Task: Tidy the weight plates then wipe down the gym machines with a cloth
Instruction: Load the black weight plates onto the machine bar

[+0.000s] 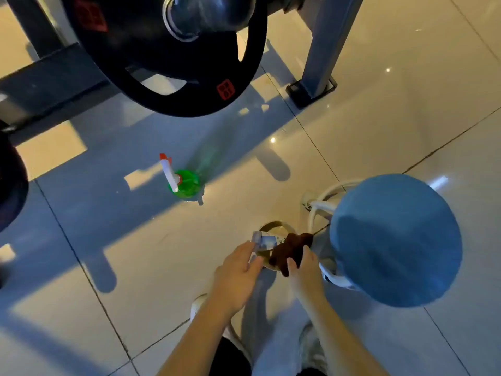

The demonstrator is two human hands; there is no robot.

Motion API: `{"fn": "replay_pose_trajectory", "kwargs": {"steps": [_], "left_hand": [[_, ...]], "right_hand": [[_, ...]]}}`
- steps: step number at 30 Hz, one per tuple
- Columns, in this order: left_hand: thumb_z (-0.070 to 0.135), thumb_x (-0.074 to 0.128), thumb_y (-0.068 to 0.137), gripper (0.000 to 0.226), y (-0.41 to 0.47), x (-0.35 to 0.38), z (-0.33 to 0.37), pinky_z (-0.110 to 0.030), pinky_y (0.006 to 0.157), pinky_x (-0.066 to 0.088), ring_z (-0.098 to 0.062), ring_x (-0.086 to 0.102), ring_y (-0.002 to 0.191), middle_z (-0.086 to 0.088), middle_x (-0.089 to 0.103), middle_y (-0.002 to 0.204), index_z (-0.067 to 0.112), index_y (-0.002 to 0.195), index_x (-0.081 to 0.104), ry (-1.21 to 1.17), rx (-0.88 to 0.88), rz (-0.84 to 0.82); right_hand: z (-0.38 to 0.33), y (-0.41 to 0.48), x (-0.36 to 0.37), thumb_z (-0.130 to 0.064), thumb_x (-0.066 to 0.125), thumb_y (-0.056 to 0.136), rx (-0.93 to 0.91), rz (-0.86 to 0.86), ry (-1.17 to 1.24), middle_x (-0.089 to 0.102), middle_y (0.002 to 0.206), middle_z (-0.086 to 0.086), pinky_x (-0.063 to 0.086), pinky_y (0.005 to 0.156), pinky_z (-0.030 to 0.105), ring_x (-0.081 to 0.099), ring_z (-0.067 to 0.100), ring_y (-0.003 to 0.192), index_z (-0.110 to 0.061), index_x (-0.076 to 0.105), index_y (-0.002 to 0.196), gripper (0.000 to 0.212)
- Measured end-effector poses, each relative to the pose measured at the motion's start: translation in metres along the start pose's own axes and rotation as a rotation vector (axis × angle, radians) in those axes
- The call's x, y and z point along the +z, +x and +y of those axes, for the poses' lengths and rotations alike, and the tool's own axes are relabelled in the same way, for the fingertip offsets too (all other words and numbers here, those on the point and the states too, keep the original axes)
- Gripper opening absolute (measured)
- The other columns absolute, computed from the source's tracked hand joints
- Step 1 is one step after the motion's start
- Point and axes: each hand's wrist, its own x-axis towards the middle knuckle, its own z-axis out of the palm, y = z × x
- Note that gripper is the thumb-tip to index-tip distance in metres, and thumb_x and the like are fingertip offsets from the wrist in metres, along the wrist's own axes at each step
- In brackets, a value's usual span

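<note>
- While our right hand [305, 272] pinches the dark brown cloth [291, 252], bunched up between thumb and fingers, our left hand [238, 272] grips a small clear bottle [264, 243] tilted toward it, so both hands are closed on something.
- Cloth sits right against the bottle, both held low over the tiled floor [379, 104], just beside the round blue stool [395, 240] on our right.
- Green spray bottle [185, 184] with a white-and-red trigger stands on the floor further out to the left, well apart from the hands.
- Up top, a black weight plate [130, 44] hangs on a shiny bar end [211, 12], near the grey machine frame [324, 50].
</note>
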Motion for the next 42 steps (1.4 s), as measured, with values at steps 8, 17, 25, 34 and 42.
{"fn": "replay_pose_trajectory", "kwargs": {"steps": [8, 17, 25, 34, 42], "left_hand": [[0.035, 0.034, 0.104, 0.043, 0.033, 0.006, -0.031, -0.016, 0.088, 0.026, -0.013, 0.039, 0.13, 0.004, 0.041, 0.147, 0.022, 0.144, 0.036, -0.047, -0.018, 0.002], [0.045, 0.033, 0.102, 0.05, 0.026, 0.004, -0.035, -0.027, 0.11, 0.025, -0.013, 0.032, 0.139, 0.009, 0.032, 0.153, 0.03, 0.149, 0.028, -0.179, -0.106, 0.029], [0.031, 0.034, 0.104, 0.037, -0.02, -0.013, 0.004, -0.013, 0.089, 0.025, -0.001, 0.039, 0.11, 0.011, 0.046, 0.124, 0.022, 0.137, 0.047, -0.274, -0.108, 0.131], [0.024, 0.04, 0.103, 0.035, -0.076, -0.072, 0.066, -0.014, 0.094, 0.027, -0.006, 0.044, 0.116, 0.0, 0.053, 0.136, 0.014, 0.134, 0.052, -0.362, -0.061, 0.338], [0.028, 0.039, 0.102, 0.034, -0.086, -0.179, 0.138, -0.031, 0.103, 0.034, -0.014, 0.048, 0.116, 0.002, 0.054, 0.126, 0.019, 0.132, 0.053, -0.33, 0.109, 0.451]], "right_hand": [[-0.003, 0.038, 0.022, -0.017, 0.057, 0.097, 0.03, 0.171, -0.184, 0.043, 0.143, 0.017, 0.047, 0.098, 0.039, 0.046, 0.031, 0.131, -0.006, 0.034, 0.146, 0.055], [0.003, 0.017, 0.005, -0.002, 0.053, 0.096, -0.095, 0.273, -0.203, 0.061, 0.118, 0.016, 0.038, 0.078, 0.026, 0.059, 0.03, 0.107, -0.004, 0.059, 0.124, 0.029], [-0.027, -0.039, -0.04, 0.006, 0.053, 0.091, -0.227, 0.305, 0.083, 0.063, 0.112, 0.014, 0.036, 0.084, 0.015, 0.057, 0.025, 0.102, -0.001, 0.064, 0.118, 0.029], [-0.118, -0.131, -0.121, -0.016, 0.053, 0.09, -0.461, 0.373, 0.355, 0.059, 0.093, -0.015, 0.043, 0.082, 0.009, 0.059, 0.008, 0.088, -0.005, 0.064, 0.114, 0.028], [-0.239, -0.158, -0.186, 0.008, 0.057, 0.092, -0.547, 0.39, 0.614, 0.058, 0.099, -0.009, 0.043, 0.069, 0.0, 0.06, -0.012, 0.091, -0.002, 0.055, 0.122, 0.032]]}}
